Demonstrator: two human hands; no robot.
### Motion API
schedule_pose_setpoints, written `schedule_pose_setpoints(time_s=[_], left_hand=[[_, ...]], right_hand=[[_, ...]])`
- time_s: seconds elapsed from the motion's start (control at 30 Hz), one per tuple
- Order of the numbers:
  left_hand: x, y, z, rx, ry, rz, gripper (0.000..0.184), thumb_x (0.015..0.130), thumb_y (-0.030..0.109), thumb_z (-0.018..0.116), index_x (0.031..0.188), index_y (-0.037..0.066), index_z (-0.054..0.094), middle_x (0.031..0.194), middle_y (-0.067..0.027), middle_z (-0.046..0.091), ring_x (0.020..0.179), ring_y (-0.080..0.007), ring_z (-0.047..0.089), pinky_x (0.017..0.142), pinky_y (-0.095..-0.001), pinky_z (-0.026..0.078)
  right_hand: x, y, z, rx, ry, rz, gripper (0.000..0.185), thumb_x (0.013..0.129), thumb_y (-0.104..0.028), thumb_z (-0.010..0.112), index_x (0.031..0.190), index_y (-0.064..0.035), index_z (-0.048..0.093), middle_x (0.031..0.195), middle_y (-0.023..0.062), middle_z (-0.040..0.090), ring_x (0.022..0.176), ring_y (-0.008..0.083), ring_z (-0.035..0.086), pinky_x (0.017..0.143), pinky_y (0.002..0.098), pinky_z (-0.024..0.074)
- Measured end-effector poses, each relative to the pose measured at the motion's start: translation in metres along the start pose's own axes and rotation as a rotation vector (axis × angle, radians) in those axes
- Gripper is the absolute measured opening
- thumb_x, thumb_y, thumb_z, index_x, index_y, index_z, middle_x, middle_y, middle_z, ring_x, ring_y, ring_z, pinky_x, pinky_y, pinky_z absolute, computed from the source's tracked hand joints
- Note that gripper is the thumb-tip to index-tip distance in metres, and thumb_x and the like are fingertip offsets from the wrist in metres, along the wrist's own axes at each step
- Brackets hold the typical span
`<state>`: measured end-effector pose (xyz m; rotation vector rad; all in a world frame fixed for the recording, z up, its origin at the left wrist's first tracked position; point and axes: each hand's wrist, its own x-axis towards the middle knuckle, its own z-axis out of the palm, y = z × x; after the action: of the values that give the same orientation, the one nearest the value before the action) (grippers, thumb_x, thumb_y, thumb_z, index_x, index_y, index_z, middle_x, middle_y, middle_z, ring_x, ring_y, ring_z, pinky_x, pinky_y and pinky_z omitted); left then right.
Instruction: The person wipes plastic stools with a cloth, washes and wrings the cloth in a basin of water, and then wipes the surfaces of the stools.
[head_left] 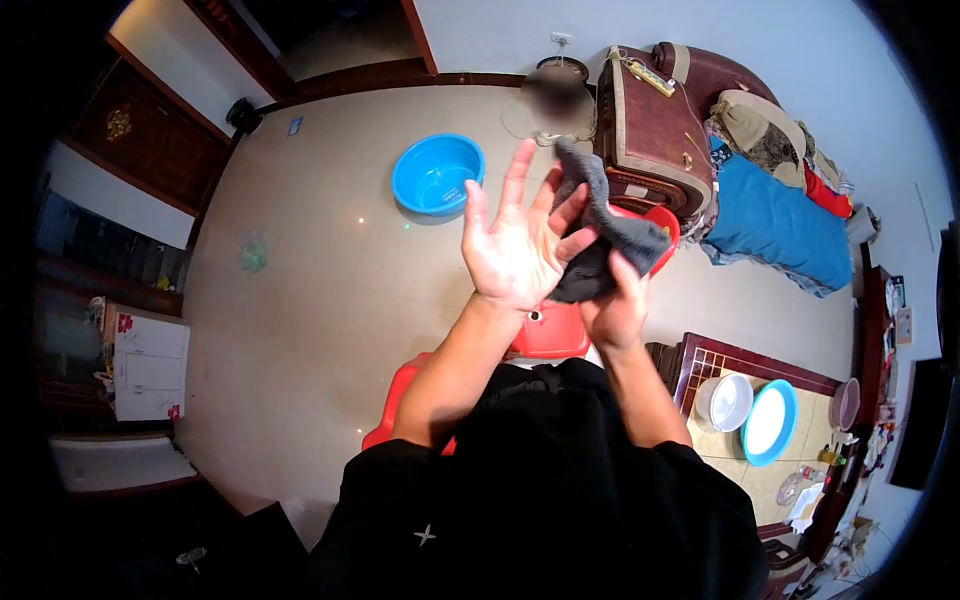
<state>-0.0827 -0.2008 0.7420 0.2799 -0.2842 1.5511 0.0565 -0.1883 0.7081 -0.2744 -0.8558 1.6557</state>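
My left hand [520, 250] is raised with its palm turned up and its fingers spread, and nothing lies in it. Just to its right, my right hand [618, 305] grips a dark grey cloth [605, 215], its thumb on the cloth's lower edge. The cloth hangs in folds behind the fingers of my left hand; whether they touch it I cannot tell. Below the hands a red stool [550, 333] shows, and a red object [661, 240] is partly hidden behind the cloth.
On the floor ahead stands a blue basin [438, 175]. A brown sofa [645, 140] and a blue-covered seat [775, 220] are at the right. A low table [715, 450] bears a white basin [725, 403] and a blue-rimmed basin [769, 423]. At the left is a white cabinet [150, 368].
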Motion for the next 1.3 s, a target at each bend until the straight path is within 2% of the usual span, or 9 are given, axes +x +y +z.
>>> schedule_pose_setpoints(time_s=[0.17,0.3,0.43,0.57,0.7,0.77,0.93,1.2,1.3], left_hand=[[-0.007,0.002,0.03,-0.047,-0.034,0.075,0.074,0.099,0.066,0.042,0.16,0.029,0.02,0.164,-0.0164,0.019,0.136,-0.0433,0.047,0.087,-0.0576,0.062],[-0.002,0.017,0.038,0.068,-0.198,0.031,0.079,0.097,0.066,0.047,0.161,0.029,0.018,0.168,-0.0152,0.003,0.146,-0.0449,0.031,0.081,-0.0492,0.065],[-0.005,0.021,0.033,0.068,-0.112,0.068,0.082,0.095,0.066,0.051,0.159,0.024,0.022,0.168,-0.0153,0.001,0.147,-0.0453,0.027,0.105,-0.0541,0.052],[-0.001,0.023,0.032,0.251,0.112,0.243,0.083,0.094,0.072,0.044,0.154,0.015,0.036,0.166,-0.02,0.019,0.152,-0.0352,0.023,0.124,-0.0556,0.019],[-0.006,0.028,0.023,0.304,0.139,0.207,0.085,0.094,0.075,0.04,0.157,0.018,0.034,0.164,-0.0183,0.027,0.152,-0.0315,0.024,0.125,-0.0526,0.012],[-0.006,0.022,0.019,0.244,0.109,0.141,0.087,0.094,0.076,0.038,0.16,0.019,0.028,0.165,-0.0167,0.027,0.152,-0.0311,0.024,0.125,-0.0494,0.012],[0.004,-0.001,0.029,0.377,0.158,0.129,0.087,0.097,0.076,0.029,0.163,0.021,0.018,0.165,-0.013,0.028,0.15,-0.0309,0.027,0.124,-0.0453,0.02],[0.016,0.023,-0.013,0.753,0.247,0.312,0.08,0.101,0.071,0.029,0.164,0.022,0.017,0.164,-0.0107,0.026,0.148,-0.0268,0.031,0.121,-0.0423,0.027],[0.021,0.043,-0.028,0.732,0.259,0.228,0.081,0.095,0.075,0.04,0.162,0.033,0.02,0.169,-0.0072,0.015,0.154,-0.0219,0.014,0.123,-0.0474,0.012]], right_hand=[[-0.022,0.003,0.022,-0.246,-0.052,-0.088,0.034,0.092,-0.001,0.052,0.123,0.0086,0.064,0.135,0.0176,0.062,0.131,0.0284,0.054,0.115,0.0384,0.0341],[-0.039,0.015,0.022,-0.321,-0.118,-0.1,0.038,0.093,-0.001,0.051,0.13,0.0069,0.055,0.135,0.0156,0.059,0.13,0.0272,0.053,0.116,0.0398,0.0317],[-0.03,0.016,0.022,-0.48,0.016,-0.078,0.033,0.096,-0.006,0.054,0.126,0.0071,0.059,0.129,0.0139,0.062,0.122,0.0235,0.057,0.11,0.0359,0.0393],[0.016,0.008,0.001,-0.228,0.364,0.216,0.032,0.097,-0.016,0.059,0.122,0.003,0.063,0.121,0.0111,0.067,0.11,0.0218,0.064,0.1,0.036,0.0479],[0.055,-0.031,0.006,-0.139,0.353,-0.205,0.032,0.1,-0.018,0.055,0.123,0.004,0.059,0.119,0.0158,0.067,0.103,0.0271,0.07,0.095,0.0385,0.0547],[0.056,-0.032,0.008,-0.22,0.255,-0.12,0.029,0.102,-0.017,0.054,0.121,0.0047,0.058,0.118,0.0163,0.067,0.101,0.0274,0.071,0.093,0.038,0.0563],[0.039,0.006,0.04,-0.879,-0.303,-0.232,0.047,0.087,0.004,0.053,0.132,-0.0031,0.061,0.159,0.0259,0.036,0.15,0.0399,0.03,0.121,0.044,0.0259],[0.015,0.01,0.047,-1.005,-0.411,-0.308,0.053,0.076,0.002,0.052,0.127,-0.0041,0.065,0.15,0.0151,0.053,0.145,0.0413,0.039,0.12,0.0521,0.0277],[-0.009,0.007,0.052,-0.997,-0.658,-0.322,0.053,0.071,-0.005,0.054,0.123,-0.0071,0.067,0.142,0.0129,0.061,0.14,0.0396,0.046,0.119,0.058,0.0271]])
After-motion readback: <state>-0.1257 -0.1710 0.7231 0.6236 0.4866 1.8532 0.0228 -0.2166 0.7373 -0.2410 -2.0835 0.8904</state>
